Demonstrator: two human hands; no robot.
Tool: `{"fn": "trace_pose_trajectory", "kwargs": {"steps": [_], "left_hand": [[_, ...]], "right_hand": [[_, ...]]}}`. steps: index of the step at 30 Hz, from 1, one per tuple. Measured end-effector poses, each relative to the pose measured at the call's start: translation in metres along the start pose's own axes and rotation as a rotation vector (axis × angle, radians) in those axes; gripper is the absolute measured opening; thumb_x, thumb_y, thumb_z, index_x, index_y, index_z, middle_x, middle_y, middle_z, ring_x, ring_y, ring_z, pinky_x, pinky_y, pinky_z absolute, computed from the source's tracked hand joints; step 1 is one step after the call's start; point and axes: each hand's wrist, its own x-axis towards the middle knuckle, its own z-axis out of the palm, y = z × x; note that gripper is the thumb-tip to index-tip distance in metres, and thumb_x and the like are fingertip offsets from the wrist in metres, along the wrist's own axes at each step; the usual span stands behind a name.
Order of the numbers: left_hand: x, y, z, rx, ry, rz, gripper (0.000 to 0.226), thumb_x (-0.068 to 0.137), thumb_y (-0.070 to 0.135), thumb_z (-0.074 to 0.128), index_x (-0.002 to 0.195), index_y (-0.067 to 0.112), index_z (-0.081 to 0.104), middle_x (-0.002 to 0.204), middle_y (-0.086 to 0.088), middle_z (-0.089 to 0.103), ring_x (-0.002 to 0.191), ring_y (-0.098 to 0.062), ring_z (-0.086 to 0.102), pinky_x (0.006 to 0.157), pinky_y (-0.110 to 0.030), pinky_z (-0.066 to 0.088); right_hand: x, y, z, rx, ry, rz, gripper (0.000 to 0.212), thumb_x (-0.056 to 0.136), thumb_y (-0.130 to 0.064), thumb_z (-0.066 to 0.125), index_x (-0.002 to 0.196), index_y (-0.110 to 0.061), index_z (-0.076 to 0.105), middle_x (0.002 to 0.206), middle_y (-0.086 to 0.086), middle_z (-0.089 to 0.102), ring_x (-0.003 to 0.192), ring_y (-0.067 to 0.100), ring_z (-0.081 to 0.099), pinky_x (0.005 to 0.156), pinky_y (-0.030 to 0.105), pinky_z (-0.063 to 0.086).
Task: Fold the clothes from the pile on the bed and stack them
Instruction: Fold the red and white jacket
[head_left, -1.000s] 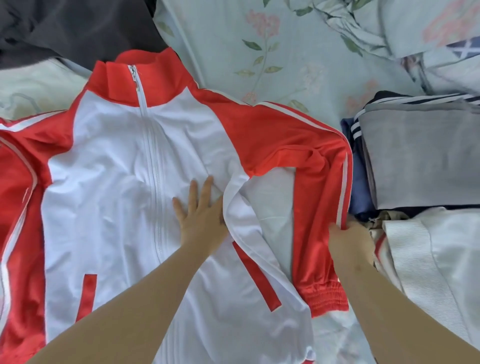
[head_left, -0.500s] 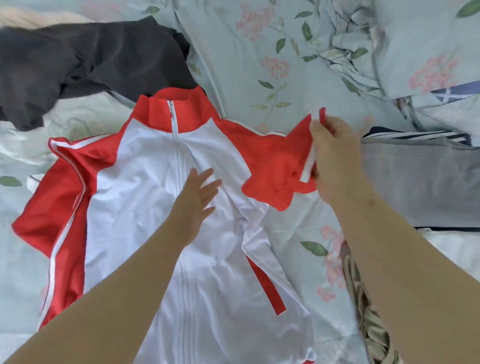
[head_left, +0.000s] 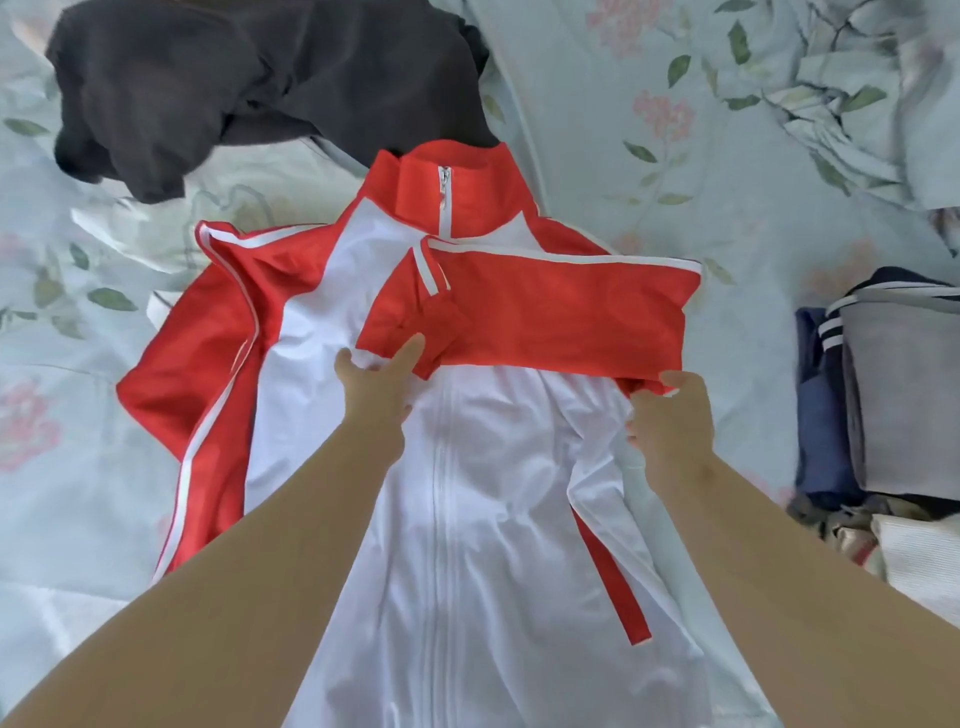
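A red and white zip jacket (head_left: 467, 519) lies front up on the bed, collar away from me. Its right sleeve (head_left: 545, 312) is folded across the chest, and the left sleeve (head_left: 208, 353) is spread out to the side. My left hand (head_left: 376, 389) holds the folded sleeve's cuff end at mid chest, with the thumb on top of the red cloth. At the jacket's right edge, my right hand (head_left: 670, 421) grips the cloth where the sleeve turns over. A stack of folded clothes (head_left: 904, 395) sits at the right.
A dark crumpled garment (head_left: 234, 88) lies beyond the collar at the upper left. The floral bedsheet (head_left: 649, 156) covers the bed, and a bunched floral quilt (head_left: 857, 78) lies at the upper right. A white folded piece (head_left: 919, 561) lies in front of the stack.
My right hand lifted the right sleeve, laid it across the chest and dropped to the jacket's right edge. My left hand went from lying flat on the chest to holding the cuff.
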Motion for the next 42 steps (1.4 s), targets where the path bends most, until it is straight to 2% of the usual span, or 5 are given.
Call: {"fn": "trace_pose_trajectory", "kwargs": {"steps": [7, 15, 26, 38, 42], "left_hand": [[0.023, -0.01, 0.025, 0.895, 0.176, 0.415, 0.098, 0.071, 0.039, 0.077, 0.145, 0.042, 0.012, 0.142, -0.008, 0.024, 0.121, -0.033, 0.039, 0.099, -0.048, 0.041], [0.056, 0.014, -0.009, 0.048, 0.025, 0.307, 0.008, 0.09, 0.029, 0.061, 0.097, 0.026, 0.058, 0.099, 0.005, 0.064, 0.099, -0.018, 0.061, 0.088, -0.034, 0.053], [0.063, 0.029, -0.044, -0.362, 0.132, 0.107, 0.029, 0.099, 0.033, 0.048, 0.127, 0.025, 0.046, 0.12, 0.002, 0.057, 0.093, -0.017, 0.064, 0.063, -0.032, 0.056], [0.065, 0.029, -0.055, -0.213, 0.311, 0.187, 0.036, 0.095, 0.006, 0.044, 0.128, 0.018, 0.051, 0.113, -0.001, 0.057, 0.1, -0.022, 0.059, 0.081, -0.041, 0.054], [0.066, 0.03, -0.066, 0.324, 0.561, 0.477, 0.038, 0.094, 0.006, 0.039, 0.13, 0.009, 0.049, 0.125, -0.009, 0.058, 0.116, -0.029, 0.052, 0.093, -0.027, 0.036]], "right_hand": [[0.024, 0.018, 0.019, 0.114, 0.01, 0.272, 0.081, 0.078, -0.023, 0.07, 0.142, -0.022, 0.02, 0.114, 0.014, 0.048, 0.071, 0.027, 0.055, 0.068, 0.039, 0.053], [0.038, 0.025, 0.031, 0.1, 0.115, 0.135, 0.066, 0.074, -0.024, 0.071, 0.128, -0.015, 0.032, 0.1, 0.004, 0.047, 0.081, 0.028, 0.047, 0.084, 0.038, 0.049], [0.076, -0.017, -0.022, -0.159, 0.342, -0.291, 0.066, 0.08, 0.007, 0.039, 0.141, -0.017, 0.037, 0.101, 0.008, 0.048, 0.089, 0.02, 0.048, 0.087, 0.029, 0.042], [0.016, -0.004, 0.063, -0.96, -0.421, -0.587, 0.057, 0.093, -0.031, 0.05, 0.146, -0.028, 0.03, 0.155, -0.001, 0.024, 0.141, 0.022, 0.024, 0.11, 0.043, 0.027], [0.003, -0.004, 0.085, -0.95, -0.503, -0.476, 0.061, 0.094, -0.038, 0.046, 0.149, -0.031, 0.02, 0.159, -0.001, 0.011, 0.145, 0.024, 0.009, 0.114, 0.047, 0.021]]}}
